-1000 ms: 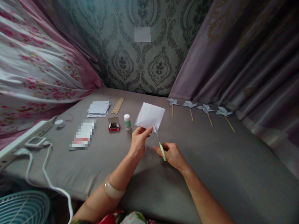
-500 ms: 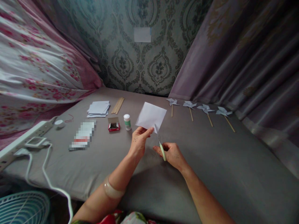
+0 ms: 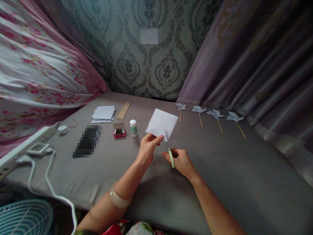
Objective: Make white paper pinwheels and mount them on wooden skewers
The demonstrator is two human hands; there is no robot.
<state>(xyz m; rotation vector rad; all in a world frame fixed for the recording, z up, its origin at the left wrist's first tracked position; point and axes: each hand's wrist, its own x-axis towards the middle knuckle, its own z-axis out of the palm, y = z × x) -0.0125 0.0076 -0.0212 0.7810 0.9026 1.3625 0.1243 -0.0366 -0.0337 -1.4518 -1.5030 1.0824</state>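
A square sheet of white paper (image 3: pixel 161 123) is held up over the grey-covered surface, its near edge pinched by my left hand (image 3: pixel 148 148). My right hand (image 3: pixel 182 161) is closed on a pair of scissors (image 3: pixel 171 159) with pale green handles. The blades lie across the paper's near corner, pointing in towards its middle. Part of the handles is hidden by my fingers. Left of the paper stand a small white bottle with a green label (image 3: pixel 133 128) and an open red box (image 3: pixel 119 132) of small dark pieces.
Several paper pinwheels on sticks (image 3: pixel 215 114) lie at the back right. A stack of white paper (image 3: pixel 103 113) and a bundle of wooden sticks (image 3: pixel 124 111) lie at the back left. A blurred-out dark object (image 3: pixel 87 142) and a power strip (image 3: pixel 36 142) with white cables are at left.
Both hands, with the paper and scissors, have shifted slightly to the right. The blurred-out object at left has turned from bright to dark.
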